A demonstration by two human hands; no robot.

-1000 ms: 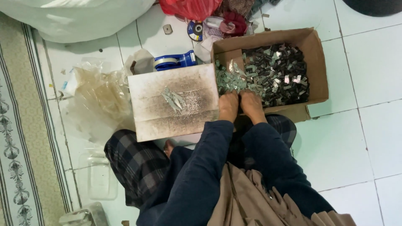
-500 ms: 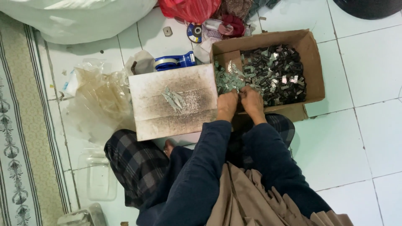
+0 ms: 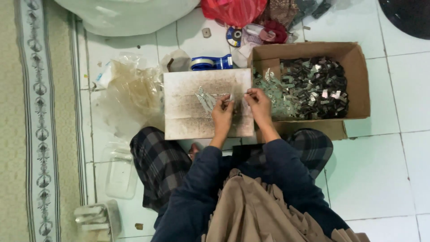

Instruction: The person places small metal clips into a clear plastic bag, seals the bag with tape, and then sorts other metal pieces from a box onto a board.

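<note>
- Our hands have come back from the box (image 3: 358,62) at 3 o'clock to the board (image 3: 188,112).
- Left hand (image 3: 222,114) and right hand (image 3: 257,101) each pinch the small white strip (image 3: 236,95) between them.
- Foil scraps (image 3: 205,97) lie at its 9 o'clock.

Both hands are now sitting over the flat white board (image 3: 188,105), having left the near edge of the cardboard box (image 3: 358,76), where they were dipping into the heap of small silvery pieces (image 3: 309,87) a second ago. The left hand (image 3: 222,113) and right hand (image 3: 258,102) are now raised side by side, fingertips pinching a small pale piece (image 3: 237,95) stretched between them. A little pile of shiny scraps (image 3: 205,97) is lying just beyond the left fingertips.
</note>
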